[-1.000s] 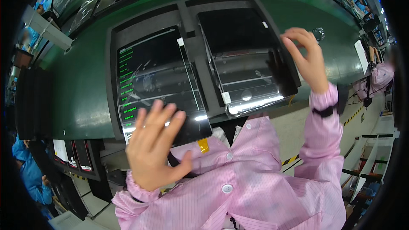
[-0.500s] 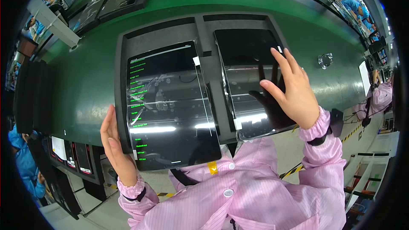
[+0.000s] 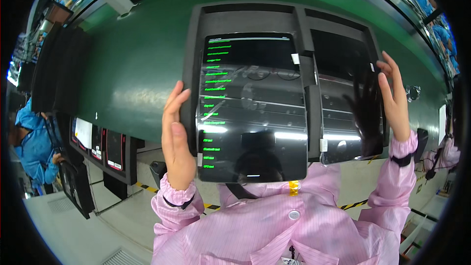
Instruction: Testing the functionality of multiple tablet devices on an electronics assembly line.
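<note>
A dark grey two-compartment foam tray (image 3: 255, 13) lies at the near edge of the green workbench. In its left compartment is a tablet (image 3: 252, 113), its lit black screen showing a list of green lines; its lower end overhangs the tray's near edge. The right compartment bears a second tablet (image 3: 343, 98) with a dark, glossy screen. Small white tabs stick to both. Along the tray's left side, my left hand (image 3: 177, 142) has its fingers stretched out, near the first tablet's lower corner. My right hand (image 3: 396, 103) is open at the tray's right side, fingers extended.
A clear round object (image 3: 413, 93) lies on the green bench (image 3: 132, 78) beyond my right hand. Black stacked trays (image 3: 64, 73) stand at the far left. Lower left, a rack (image 3: 128, 162) holds boxed items. People in blue work along both sides.
My right hand has left its place over the right tablet and is now at the tray's right side. The whole view has shifted, so tray and tablets appear further right.
</note>
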